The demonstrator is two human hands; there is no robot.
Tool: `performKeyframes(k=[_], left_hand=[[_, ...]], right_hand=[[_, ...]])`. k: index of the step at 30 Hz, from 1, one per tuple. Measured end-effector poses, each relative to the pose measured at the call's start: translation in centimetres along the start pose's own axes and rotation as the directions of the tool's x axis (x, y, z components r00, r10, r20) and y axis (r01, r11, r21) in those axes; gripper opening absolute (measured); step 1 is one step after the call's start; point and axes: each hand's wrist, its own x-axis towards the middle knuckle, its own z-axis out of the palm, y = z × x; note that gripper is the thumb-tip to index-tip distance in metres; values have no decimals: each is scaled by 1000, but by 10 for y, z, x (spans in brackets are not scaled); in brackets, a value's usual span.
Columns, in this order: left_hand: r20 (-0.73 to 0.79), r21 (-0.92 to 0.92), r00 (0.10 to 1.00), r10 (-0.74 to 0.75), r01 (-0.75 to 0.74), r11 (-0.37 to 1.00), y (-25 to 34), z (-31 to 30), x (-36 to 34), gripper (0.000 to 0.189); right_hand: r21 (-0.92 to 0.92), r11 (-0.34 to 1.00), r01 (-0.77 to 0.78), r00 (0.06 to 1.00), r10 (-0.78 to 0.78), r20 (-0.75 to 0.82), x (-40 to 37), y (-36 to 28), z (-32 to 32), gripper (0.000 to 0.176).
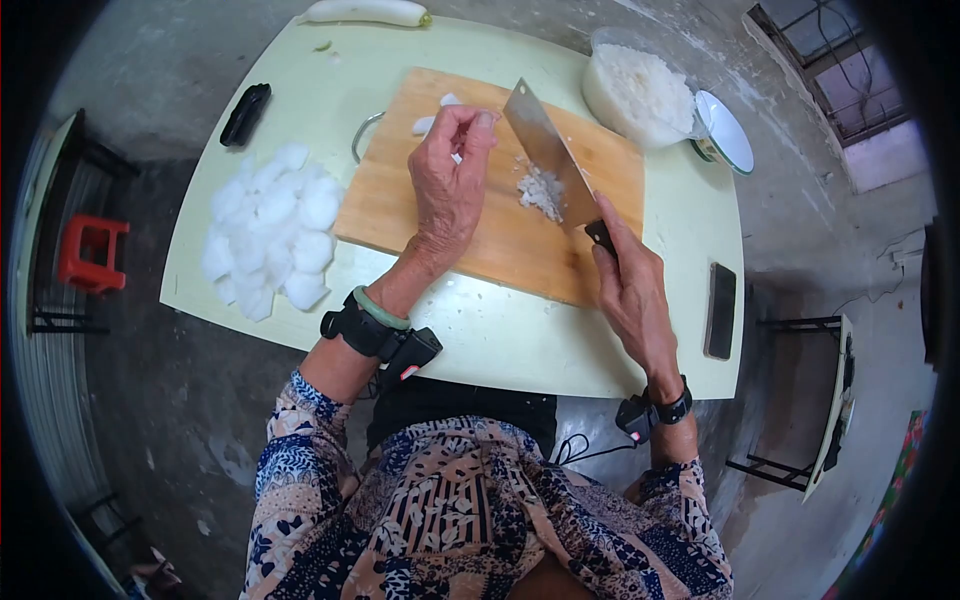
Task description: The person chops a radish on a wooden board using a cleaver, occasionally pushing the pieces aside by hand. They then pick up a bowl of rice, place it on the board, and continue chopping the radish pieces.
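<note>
A cleaver point(550, 150) is in my right hand point(632, 285), its fingers wrapped round the black handle. The blade stands over the wooden cutting board point(500, 240), beside a small heap of chopped white bits point(541, 192). Raised above the board, left of the blade, my left hand point(452, 175) has its fingers curled together near the thumb; what they hold, if anything, is too small to make out. Pale white pieces point(424, 126) lie on the board just behind my left hand, partly hidden by it.
White slices point(272, 228) are piled left of the board. A white radish point(368, 12) and a black object point(245, 114) lie farther back. At the back right stand a tub of white shreds point(638, 92) and a bowl point(726, 130). A phone point(720, 311) lies at the right edge.
</note>
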Motion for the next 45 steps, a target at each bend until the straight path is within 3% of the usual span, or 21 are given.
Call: performKeyframes(k=[5, 12, 15, 18, 20, 30, 39, 42, 45], left_hand=[[-71, -8, 997, 17, -18, 1000, 9, 0, 3, 16], [0, 42, 1000, -7, 7, 999, 7, -7, 1, 17], [-4, 56, 1000, -25, 25, 998, 12, -4, 1, 17], [-19, 39, 1000, -1, 2, 999, 12, -3, 1, 16], [10, 39, 999, -40, 40, 998, 13, -5, 0, 16], [7, 2, 999, -39, 39, 999, 13, -3, 0, 16], [32, 63, 998, -60, 58, 996, 13, -3, -2, 17], [21, 73, 1000, -22, 20, 997, 11, -3, -1, 17], [39, 74, 998, -38, 35, 997, 11, -4, 0, 18]], right_hand=[[86, 996, 1, 999, 2, -34, -7, -18, 7, 62], [-5, 1000, -19, 999, 19, 44, -3, -20, 14, 63], [14, 999, -36, 999, 36, -25, -3, -18, 13, 61], [-79, 994, 69, 998, -69, 5, -1, -10, 13, 65], [2, 1000, -6, 1000, 6, -12, -1, -15, 8, 60], [15, 999, -51, 998, 51, -22, -3, -20, 9, 59], [-5, 1000, -9, 999, 9, -43, -5, -18, 9, 60], [-70, 997, 39, 999, -37, 30, -2, -11, 9, 64], [-89, 987, 136, 986, -143, -81, -1, -8, 10, 65]])
